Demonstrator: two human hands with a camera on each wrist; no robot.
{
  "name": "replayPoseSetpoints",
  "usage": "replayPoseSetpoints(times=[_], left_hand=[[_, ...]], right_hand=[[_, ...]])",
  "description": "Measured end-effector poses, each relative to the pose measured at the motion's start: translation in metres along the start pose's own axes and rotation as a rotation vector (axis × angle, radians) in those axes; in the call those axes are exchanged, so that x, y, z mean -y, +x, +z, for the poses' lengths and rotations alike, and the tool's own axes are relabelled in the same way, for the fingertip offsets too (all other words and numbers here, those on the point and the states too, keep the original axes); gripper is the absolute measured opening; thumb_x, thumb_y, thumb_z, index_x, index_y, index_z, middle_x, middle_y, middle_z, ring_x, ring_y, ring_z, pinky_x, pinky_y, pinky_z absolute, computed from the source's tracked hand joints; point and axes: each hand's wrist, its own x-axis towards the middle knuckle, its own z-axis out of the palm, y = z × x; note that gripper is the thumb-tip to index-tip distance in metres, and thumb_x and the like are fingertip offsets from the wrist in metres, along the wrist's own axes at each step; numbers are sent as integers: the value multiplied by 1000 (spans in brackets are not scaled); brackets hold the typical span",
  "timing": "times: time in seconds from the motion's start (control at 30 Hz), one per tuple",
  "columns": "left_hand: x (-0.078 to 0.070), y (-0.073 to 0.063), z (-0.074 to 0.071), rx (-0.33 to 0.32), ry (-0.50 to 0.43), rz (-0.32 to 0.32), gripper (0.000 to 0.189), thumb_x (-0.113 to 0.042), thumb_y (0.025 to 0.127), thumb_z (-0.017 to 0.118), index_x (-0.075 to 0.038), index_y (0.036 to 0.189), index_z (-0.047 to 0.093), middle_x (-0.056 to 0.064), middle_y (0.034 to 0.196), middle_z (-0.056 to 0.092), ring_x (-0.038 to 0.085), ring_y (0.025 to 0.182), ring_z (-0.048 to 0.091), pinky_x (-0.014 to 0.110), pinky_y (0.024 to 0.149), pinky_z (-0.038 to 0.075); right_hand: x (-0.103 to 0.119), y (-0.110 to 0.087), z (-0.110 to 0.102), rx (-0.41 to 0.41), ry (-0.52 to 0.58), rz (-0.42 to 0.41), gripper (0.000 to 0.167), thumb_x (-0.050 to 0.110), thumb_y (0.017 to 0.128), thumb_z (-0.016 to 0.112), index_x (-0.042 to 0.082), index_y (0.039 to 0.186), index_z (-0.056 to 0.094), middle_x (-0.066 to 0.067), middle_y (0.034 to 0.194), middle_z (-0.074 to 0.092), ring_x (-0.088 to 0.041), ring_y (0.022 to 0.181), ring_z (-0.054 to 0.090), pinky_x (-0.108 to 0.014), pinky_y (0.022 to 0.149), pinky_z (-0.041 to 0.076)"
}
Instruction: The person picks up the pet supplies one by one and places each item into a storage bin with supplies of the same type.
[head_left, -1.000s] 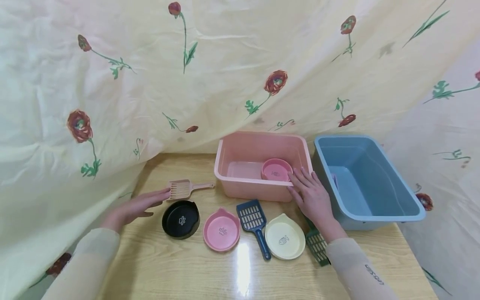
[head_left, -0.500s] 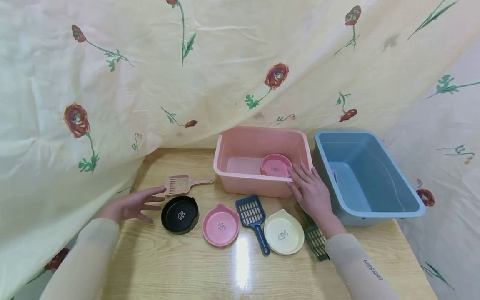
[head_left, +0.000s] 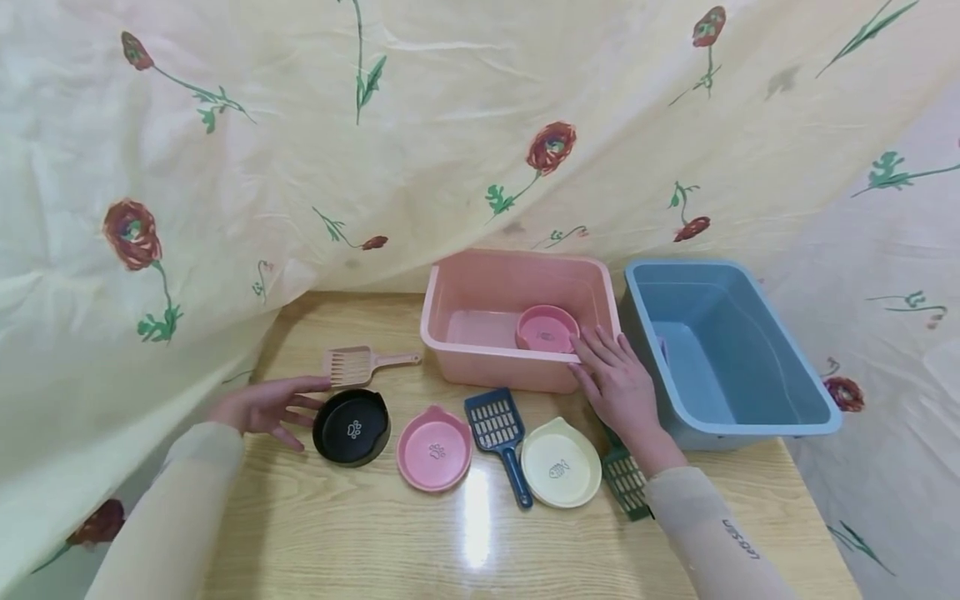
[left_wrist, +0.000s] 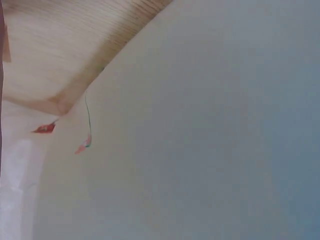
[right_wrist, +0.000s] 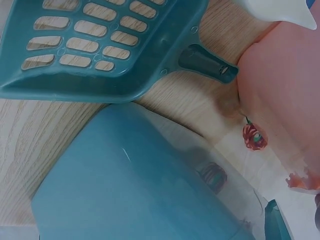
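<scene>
In the head view my left hand (head_left: 276,408) is spread beside a black bowl (head_left: 352,428) with a paw print, its fingertips right at the bowl's left rim. A pale pink slotted litter scoop (head_left: 349,367) lies just behind that bowl. Over the front rim of a pink litter box (head_left: 495,367) lies my right hand (head_left: 619,385), its fingers fairly straight and reaching inside. Near those fingertips, a deeper pink bowl (head_left: 546,328) sits in the box. Beneath my right wrist is a dark green scoop (head_left: 627,483), seen larger as a green scoop (right_wrist: 170,60) in the right wrist view.
Across the wooden table (head_left: 360,550) stand a pink bowl (head_left: 435,450), a blue scoop (head_left: 497,425) and a cream bowl (head_left: 561,463). A blue litter box (head_left: 720,358) stands to the right, with a small purple item (head_left: 663,348) inside. Flowered cloth (head_left: 420,133) hangs behind and at the sides.
My left hand has come down from beside the pale pink scoop to the black bowl's left side, its fingers spreading. My right hand stays at the pink box's rim. The head view has shifted slightly.
</scene>
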Motion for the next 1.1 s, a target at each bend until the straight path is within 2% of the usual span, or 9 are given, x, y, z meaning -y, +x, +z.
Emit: replayPoseSetpoints(times=[0.2,0.33,0.63,0.73,0.87,1.1], left_hand=[[-2,8,3,-9,23,-67,79,-47,108,56,-5,167,24,34,172,13,60,152,27,63,92,62],[-2,10,3,-6,44,-76,77,-37,107,60,0,165,26,33,171,18,60,149,33,61,92,62],[1,15,3,12,69,-37,78,-10,105,64,-1,169,21,35,167,24,56,148,38,59,93,63],[1,17,3,8,98,-19,79,-7,104,66,-2,169,22,37,167,25,56,148,39,58,91,64],[0,20,3,-5,144,1,79,-8,102,69,-2,168,25,37,161,36,52,144,46,55,87,66],[-6,21,6,-25,208,-3,75,-7,102,69,-2,166,31,37,162,35,52,144,46,52,83,67]], right_hand=[[0,0,1,4,-12,6,60,26,94,82,10,149,64,-17,149,63,-37,145,54,-58,126,34],[1,0,1,21,-18,17,60,28,96,80,12,150,62,-16,150,61,-37,146,53,-56,128,32],[1,2,2,30,-20,31,61,29,95,81,13,151,61,-15,152,60,-37,146,53,-58,127,34],[0,2,2,20,-19,26,61,29,95,81,13,151,62,-15,151,61,-37,146,53,-59,125,35],[0,1,2,5,-16,18,61,28,95,81,12,150,62,-16,150,61,-38,144,54,-60,124,36],[-1,-1,2,-3,-19,7,59,28,95,80,12,149,63,-16,149,63,-37,144,55,-54,129,31]])
